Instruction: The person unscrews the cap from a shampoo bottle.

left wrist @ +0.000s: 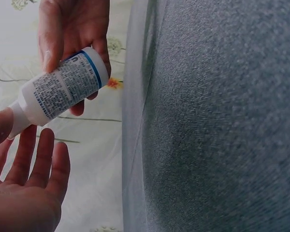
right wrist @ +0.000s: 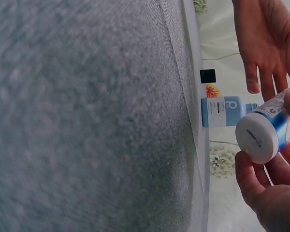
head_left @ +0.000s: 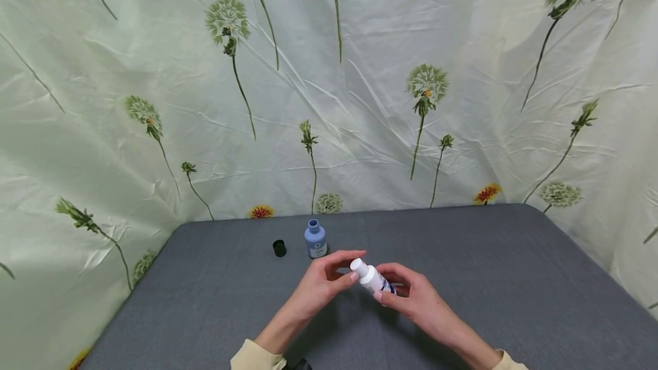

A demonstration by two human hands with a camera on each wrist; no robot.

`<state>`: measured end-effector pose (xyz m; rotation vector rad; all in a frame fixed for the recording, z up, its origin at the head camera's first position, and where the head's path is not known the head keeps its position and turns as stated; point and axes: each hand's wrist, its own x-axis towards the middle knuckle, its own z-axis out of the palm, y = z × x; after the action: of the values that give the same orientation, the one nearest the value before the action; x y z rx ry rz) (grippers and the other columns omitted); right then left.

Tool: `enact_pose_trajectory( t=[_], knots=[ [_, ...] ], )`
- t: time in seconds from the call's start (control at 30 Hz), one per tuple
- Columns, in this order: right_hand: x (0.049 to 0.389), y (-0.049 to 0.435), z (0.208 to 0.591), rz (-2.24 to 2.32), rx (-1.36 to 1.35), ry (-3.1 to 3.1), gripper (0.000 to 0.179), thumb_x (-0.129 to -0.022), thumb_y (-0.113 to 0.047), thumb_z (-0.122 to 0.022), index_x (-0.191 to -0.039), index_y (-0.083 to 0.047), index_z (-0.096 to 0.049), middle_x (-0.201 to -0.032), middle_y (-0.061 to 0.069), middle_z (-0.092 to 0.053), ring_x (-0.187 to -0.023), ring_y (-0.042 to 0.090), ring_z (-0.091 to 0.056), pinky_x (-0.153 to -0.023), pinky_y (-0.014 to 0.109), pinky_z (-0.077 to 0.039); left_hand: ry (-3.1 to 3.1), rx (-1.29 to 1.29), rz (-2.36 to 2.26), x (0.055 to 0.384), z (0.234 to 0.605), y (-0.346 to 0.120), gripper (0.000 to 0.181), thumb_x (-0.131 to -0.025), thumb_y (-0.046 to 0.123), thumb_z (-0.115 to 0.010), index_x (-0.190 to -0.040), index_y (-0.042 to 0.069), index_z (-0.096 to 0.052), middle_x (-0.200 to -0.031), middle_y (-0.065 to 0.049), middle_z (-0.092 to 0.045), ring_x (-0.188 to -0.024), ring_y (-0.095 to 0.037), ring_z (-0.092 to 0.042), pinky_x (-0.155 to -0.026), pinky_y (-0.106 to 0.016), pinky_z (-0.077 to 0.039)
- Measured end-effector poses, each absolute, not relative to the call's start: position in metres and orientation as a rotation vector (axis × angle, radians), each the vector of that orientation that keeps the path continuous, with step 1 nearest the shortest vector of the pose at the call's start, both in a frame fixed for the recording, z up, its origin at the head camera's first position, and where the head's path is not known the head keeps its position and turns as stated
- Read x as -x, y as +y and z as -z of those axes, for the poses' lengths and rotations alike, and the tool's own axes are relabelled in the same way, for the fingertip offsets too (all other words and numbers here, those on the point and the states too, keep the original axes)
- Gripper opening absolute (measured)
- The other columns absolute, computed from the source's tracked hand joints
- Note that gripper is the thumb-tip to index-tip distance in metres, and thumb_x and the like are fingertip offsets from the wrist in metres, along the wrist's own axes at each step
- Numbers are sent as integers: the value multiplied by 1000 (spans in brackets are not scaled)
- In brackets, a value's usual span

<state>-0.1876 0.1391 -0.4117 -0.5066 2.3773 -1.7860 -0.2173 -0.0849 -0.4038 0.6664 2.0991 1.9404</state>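
First, a small black cylindrical cap (head_left: 279, 248) sits on the grey fabric-covered table (head_left: 205, 290), just left of a matte blue bottle with a pale label (head_left: 316, 240), upright with its neck bare. Right of that blue bottle and nearer the person, the left hand (head_left: 329, 276) is open, fingers loosely extended, thumb at the capped end of a small white plastic bottle with blue print (head_left: 375, 282); how firmly it touches is unclear. That white bottle slants above the table, between both hands. Farthest right of the blue bottle, the right hand (head_left: 417, 298) grips the white one's body, partly covering its label. The fine print is too blurred to read.
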Motion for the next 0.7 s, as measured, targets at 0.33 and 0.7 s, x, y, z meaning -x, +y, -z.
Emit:
enact_pose_trajectory(
  t=[0.33, 0.7],
  knots=[
    [195, 142, 415, 1692, 572, 2437, 44, -92, -25, -72, -128, -3, -59, -120, 11, -63, -107, 26, -60, -89, 32, -50, 1889, -717, -2032, 230, 410, -86, 35, -97, 9, -62, -132, 2, -58, -132, -12, -61, -126, -23, -54, -102, -37, -42],
    [201, 146, 417, 1758, 599, 2313, 43, -97, -20, -65, -133, 0, -53, -126, 18, -59, -107, 26, -59, -82, 29, -51, 1925, -638, -2047, 233, 411, -84, 37, -95, 13, -67, -130, 4, -61, -127, -8, -65, -121, -22, -58, -98, -37, -46]
  ],
)
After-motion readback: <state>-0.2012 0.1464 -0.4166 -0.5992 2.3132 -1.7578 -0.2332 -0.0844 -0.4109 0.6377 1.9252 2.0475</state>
